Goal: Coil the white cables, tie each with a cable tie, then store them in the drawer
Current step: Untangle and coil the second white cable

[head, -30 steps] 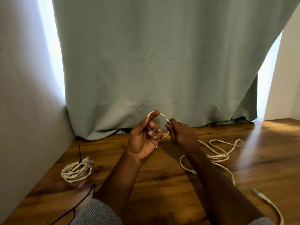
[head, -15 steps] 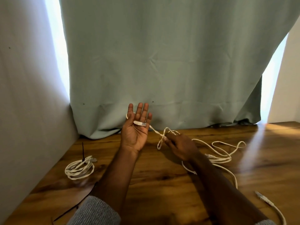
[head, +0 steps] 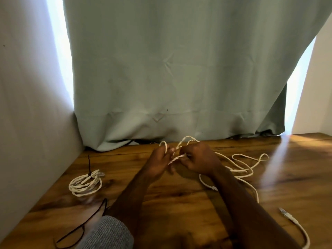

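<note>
A long loose white cable [head: 240, 166] sprawls over the wooden table [head: 179, 203] to the right of my hands, its plug end [head: 287, 215] lying near the front right. My left hand [head: 158, 164] holds a loop of this cable wound over its fingers. Close beside it, my right hand [head: 199, 159] pinches the same cable, and small loops rise above both hands. At the left lies a coiled white cable [head: 85, 183], bound by a black cable tie [head: 89, 167] that sticks upward. No drawer is in view.
A thin black strand, perhaps another cable tie [head: 89, 220], lies on the table by my left sleeve. A green curtain [head: 170, 78] hangs along the table's back edge. A pale wall [head: 27, 123] borders the left side.
My left hand, flat and spread half a second ago, has curled round the cable again. My right hand has risen from the table to meet it, bringing another loop.
</note>
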`<state>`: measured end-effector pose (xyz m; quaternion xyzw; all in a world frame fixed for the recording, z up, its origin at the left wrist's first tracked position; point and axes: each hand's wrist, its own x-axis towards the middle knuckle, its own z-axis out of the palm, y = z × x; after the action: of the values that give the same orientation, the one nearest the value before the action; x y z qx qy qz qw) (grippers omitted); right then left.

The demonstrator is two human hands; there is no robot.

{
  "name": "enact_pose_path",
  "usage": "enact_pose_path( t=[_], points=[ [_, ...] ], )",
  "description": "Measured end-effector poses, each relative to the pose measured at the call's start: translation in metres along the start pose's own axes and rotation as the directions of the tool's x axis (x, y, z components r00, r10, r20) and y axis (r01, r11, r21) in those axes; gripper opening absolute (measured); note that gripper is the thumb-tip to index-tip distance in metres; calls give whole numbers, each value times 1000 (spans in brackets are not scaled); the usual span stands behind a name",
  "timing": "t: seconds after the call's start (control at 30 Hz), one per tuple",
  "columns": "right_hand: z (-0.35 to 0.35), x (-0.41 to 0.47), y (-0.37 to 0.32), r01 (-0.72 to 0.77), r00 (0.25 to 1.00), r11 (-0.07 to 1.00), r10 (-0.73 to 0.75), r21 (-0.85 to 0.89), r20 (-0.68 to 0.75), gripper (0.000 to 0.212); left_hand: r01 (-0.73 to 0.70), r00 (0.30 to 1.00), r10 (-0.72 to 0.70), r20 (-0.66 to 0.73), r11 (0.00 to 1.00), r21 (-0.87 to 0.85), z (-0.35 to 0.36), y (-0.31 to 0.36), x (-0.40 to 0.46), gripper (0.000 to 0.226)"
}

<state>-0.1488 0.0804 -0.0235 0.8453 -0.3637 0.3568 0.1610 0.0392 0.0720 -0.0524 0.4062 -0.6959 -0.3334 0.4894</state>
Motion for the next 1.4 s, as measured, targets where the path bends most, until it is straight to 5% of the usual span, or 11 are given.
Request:
enact_pose_path(
  t=[0.13, 0.3, 0.4, 0.6, 0.8, 1.03, 1.1, 1.17, 1.27, 1.33, 1.4],
  points=[
    [-9, 0, 9, -110, 984, 926, 151, 362, -89, 14, 339, 905, -303, 299, 938, -74, -2, 11, 0, 70],
    [-13, 6, -7, -348, 930, 739, 196, 577, 310, 19, 546, 707, -196, 680, 762, -349, -5, 19, 0, 73],
    [-19, 3, -3, -455, 872, 638, 180, 621, 455, 12, 515, 695, -111, 710, 766, -385, -8, 17, -5, 59],
    [-19, 3, -2, -503, 864, 538, 338, 676, 374, 28, 466, 818, -92, 567, 685, -561, -5, 19, -8, 39],
    [-39, -7, 13, -506, 861, 424, 306, 751, 407, 15, 516, 811, -87, 578, 572, -638, -11, 16, -6, 47],
    [-34, -19, 40, -373, 881, 887, 431, 270, -198, 44, 474, 850, 1, 526, 433, -767, -24, 11, -4, 45],
    [-44, -11, 33, -386, 814, 922, 330, -20, -478, 40, 473, 847, 21, 531, 428, -770, -22, 13, -4, 46],
    [-48, -5, 26, -443, 761, 877, 260, -184, -595, 35, 466, 849, 44, 527, 410, -784, -19, 16, -2, 47],
    [-32, -7, 25, -494, 860, 861, 463, -120, -212, 45, 448, 865, 49, 499, 371, -813, -19, 14, -1, 49],
    [-19, -11, 24, -499, 852, 866, 495, -22, 169, 48, 433, 880, 25, 473, 364, -825, -20, 11, -1, 50],
    [-11, -8, 22, -469, 837, 883, 452, -21, 307, 40, 437, 884, -2, 468, 362, -823, -21, 10, -1, 51]
  ],
)
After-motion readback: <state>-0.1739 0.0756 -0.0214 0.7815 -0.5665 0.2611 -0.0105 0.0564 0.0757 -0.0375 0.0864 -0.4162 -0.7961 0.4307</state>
